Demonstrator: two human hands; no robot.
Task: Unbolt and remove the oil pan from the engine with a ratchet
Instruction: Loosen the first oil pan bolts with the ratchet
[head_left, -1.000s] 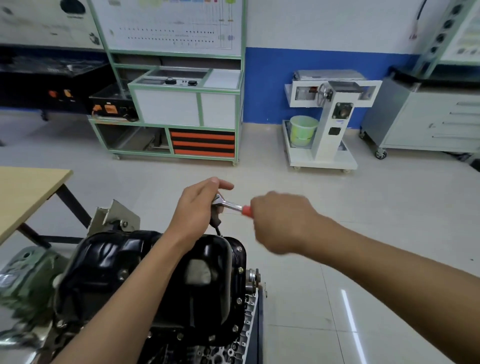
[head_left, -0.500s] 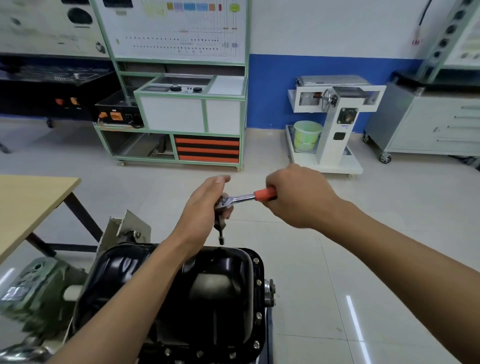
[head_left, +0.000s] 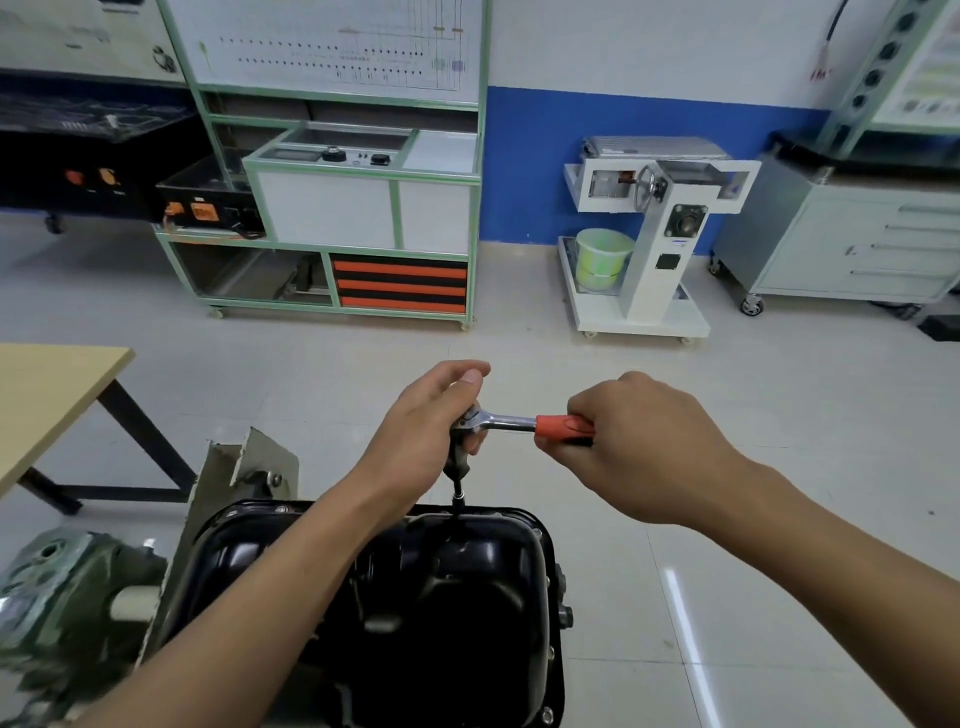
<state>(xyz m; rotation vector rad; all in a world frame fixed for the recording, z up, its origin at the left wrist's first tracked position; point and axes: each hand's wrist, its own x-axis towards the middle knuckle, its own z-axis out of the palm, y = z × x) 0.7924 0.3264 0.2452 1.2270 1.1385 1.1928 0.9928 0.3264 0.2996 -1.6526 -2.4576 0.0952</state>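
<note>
A glossy black oil pan (head_left: 467, 587) faces up on the engine at the bottom centre, with small bolts along its right flange. A ratchet (head_left: 506, 421) with a silver shaft and an orange handle stands over the pan's far edge; its black extension (head_left: 458, 491) reaches down to the rim. My left hand (head_left: 421, 441) grips the ratchet head and the top of the extension. My right hand (head_left: 639, 447) is wrapped round the orange handle, which points right.
A green engine stand part (head_left: 67, 608) and a grey bracket (head_left: 244, 473) sit left of the pan. A wooden table (head_left: 47, 400) stands at the left. Across the tiled floor are a green-framed training bench (head_left: 358, 208), a white wheeled machine (head_left: 654, 234) and a grey drawer cabinet (head_left: 857, 244).
My right hand has swung the orange handle round the ratchet head, away from me and then back to the right. My left hand stays on the head. The camera has tilted.
</note>
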